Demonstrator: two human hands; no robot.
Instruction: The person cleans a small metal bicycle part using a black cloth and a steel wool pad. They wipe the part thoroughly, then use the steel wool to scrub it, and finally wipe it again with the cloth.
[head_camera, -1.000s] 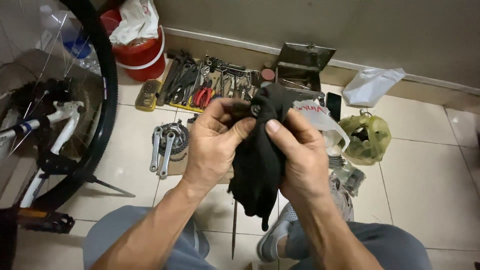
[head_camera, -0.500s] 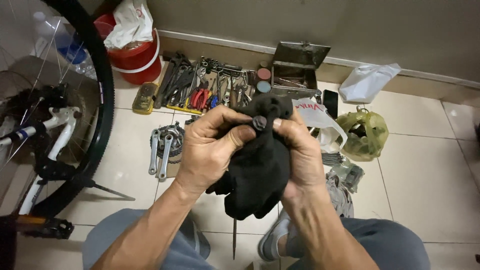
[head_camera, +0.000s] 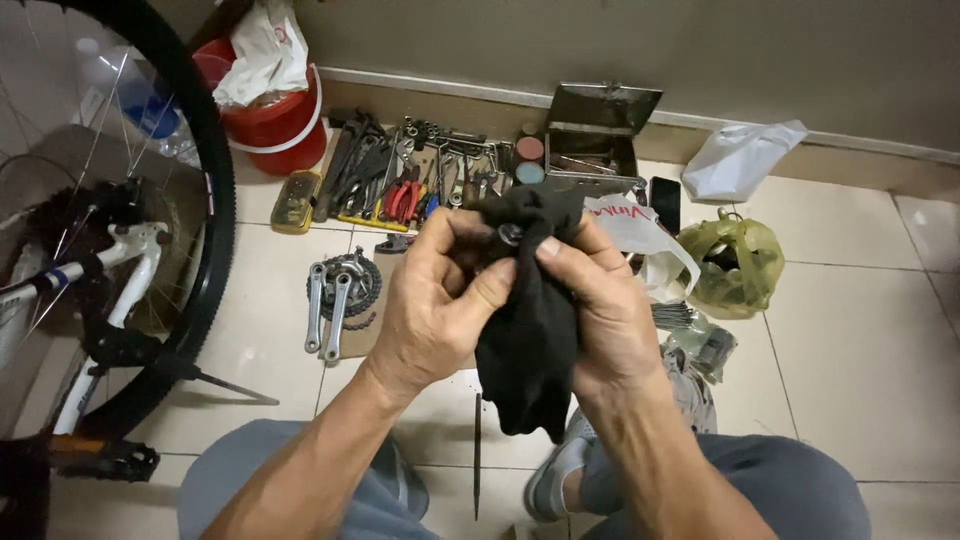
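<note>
Two hands in use, our left hand (head_camera: 435, 305) and right hand (head_camera: 600, 310) gripped one black rag (head_camera: 525, 350) around a small metal part (head_camera: 510, 235), above tiled floor (head_camera: 860, 340).

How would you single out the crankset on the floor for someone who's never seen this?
Start at the bicycle wheel on the left and look right across the floor tiles. Just left of the hands, below the row of hand tools along the wall, lies the crankset. It alone has two silver crank arms beside a dark toothed chainring.
</note>
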